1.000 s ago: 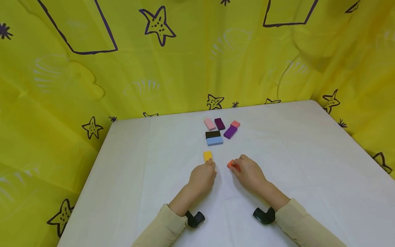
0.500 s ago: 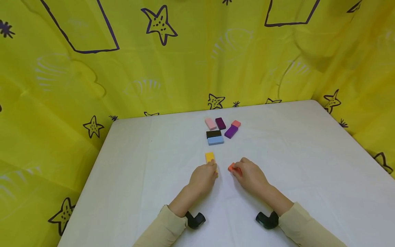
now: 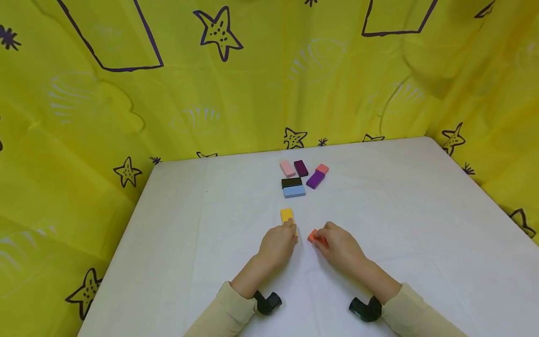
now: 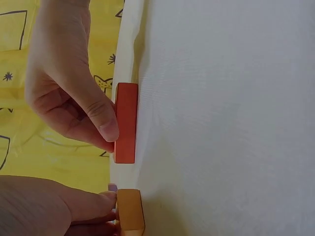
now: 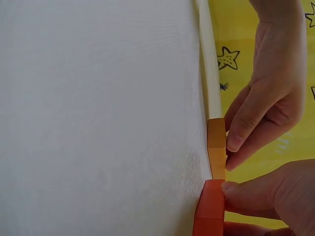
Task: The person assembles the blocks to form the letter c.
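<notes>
The yellow block [image 3: 287, 215] and orange block [image 3: 312, 236] are sitting close together but apart at the bench [image 3: 219, 220]; the person seems to be positioning them, the next move probably calling for steady alignment. Both are looking oblong and smooth-faced. The left hand [image 3: 278, 243] is pinching the yellow, the right hand [image 3: 342, 245] the orange, each grip nearly closed. Beyond, a light-blue block [image 3: 294, 192] is lying against a black block [image 3: 291, 182].

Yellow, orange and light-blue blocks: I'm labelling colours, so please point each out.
Yellow block [image 3: 287, 214], head view: uncovered far end.
Orange block [image 4: 127, 123], left wrist view: long camera-facing side.
Light-blue block [image 3: 294, 190], head view: top face.
</notes>
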A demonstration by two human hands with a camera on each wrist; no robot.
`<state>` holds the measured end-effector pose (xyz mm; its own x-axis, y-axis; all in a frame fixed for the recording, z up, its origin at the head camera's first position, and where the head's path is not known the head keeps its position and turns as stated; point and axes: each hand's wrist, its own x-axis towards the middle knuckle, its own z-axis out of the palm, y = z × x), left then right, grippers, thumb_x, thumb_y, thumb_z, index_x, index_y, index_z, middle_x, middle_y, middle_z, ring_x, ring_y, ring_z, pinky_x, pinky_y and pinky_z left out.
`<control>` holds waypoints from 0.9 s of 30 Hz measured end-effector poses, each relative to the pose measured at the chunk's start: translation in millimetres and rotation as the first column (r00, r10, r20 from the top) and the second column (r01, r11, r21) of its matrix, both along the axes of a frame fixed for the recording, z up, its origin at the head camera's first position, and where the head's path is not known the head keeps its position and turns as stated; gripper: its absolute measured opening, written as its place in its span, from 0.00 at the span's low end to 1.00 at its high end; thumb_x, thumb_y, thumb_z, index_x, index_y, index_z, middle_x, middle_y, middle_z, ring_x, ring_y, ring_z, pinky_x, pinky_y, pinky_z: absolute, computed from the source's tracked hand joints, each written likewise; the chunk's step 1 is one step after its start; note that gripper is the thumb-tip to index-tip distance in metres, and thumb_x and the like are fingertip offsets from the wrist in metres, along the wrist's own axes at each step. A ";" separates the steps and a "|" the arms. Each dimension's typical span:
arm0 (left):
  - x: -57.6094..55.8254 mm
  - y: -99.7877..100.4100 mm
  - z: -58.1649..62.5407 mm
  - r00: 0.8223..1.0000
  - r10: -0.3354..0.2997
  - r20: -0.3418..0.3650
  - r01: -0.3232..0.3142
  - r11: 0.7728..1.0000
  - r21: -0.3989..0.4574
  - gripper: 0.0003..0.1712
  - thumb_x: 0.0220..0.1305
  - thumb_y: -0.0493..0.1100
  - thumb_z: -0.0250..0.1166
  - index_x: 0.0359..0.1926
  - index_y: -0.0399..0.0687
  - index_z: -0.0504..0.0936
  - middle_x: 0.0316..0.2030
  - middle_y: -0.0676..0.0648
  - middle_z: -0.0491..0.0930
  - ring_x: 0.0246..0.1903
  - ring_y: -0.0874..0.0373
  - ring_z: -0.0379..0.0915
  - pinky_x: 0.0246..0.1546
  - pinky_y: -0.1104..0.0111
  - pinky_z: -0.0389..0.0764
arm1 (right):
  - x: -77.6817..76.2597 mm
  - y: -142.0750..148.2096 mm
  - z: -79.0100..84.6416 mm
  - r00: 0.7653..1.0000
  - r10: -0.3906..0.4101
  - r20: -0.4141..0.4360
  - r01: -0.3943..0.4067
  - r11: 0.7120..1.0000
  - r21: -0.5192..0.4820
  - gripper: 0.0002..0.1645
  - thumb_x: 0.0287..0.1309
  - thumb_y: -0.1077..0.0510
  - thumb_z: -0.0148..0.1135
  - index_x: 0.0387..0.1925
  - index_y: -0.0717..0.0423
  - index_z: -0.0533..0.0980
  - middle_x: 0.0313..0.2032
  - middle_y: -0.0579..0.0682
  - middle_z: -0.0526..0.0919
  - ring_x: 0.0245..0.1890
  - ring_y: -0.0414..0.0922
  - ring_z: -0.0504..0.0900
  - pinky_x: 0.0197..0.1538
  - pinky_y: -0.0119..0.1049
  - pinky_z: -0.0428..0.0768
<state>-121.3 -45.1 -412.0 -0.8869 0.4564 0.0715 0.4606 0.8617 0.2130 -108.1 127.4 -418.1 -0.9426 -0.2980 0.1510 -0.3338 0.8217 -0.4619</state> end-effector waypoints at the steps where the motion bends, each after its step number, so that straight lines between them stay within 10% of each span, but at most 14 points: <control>1: 0.4 0.0 -0.1 1.000 0.002 -0.004 -0.002 1.000 0.002 0.15 0.61 0.41 0.61 0.46 0.36 0.79 0.53 0.39 0.74 0.43 0.50 0.77 0.42 0.64 0.77 | 1.1 -0.7 0.0 1.000 0.003 -0.005 -0.003 1.000 0.001 0.06 0.47 0.63 0.68 0.30 0.59 0.81 0.23 0.45 0.68 0.21 0.40 0.67 0.25 0.31 0.71; 27: 4.4 0.3 -4.9 0.997 0.009 -0.077 -0.010 1.000 -0.016 0.11 0.62 0.42 0.60 0.41 0.40 0.80 0.51 0.42 0.76 0.38 0.52 0.79 0.37 0.66 0.78 | 16.8 -20.0 -6.1 0.982 0.101 -0.161 -0.110 0.993 -0.046 0.07 0.41 0.59 0.73 0.25 0.55 0.82 0.21 0.40 0.64 0.18 0.38 0.63 0.21 0.28 0.65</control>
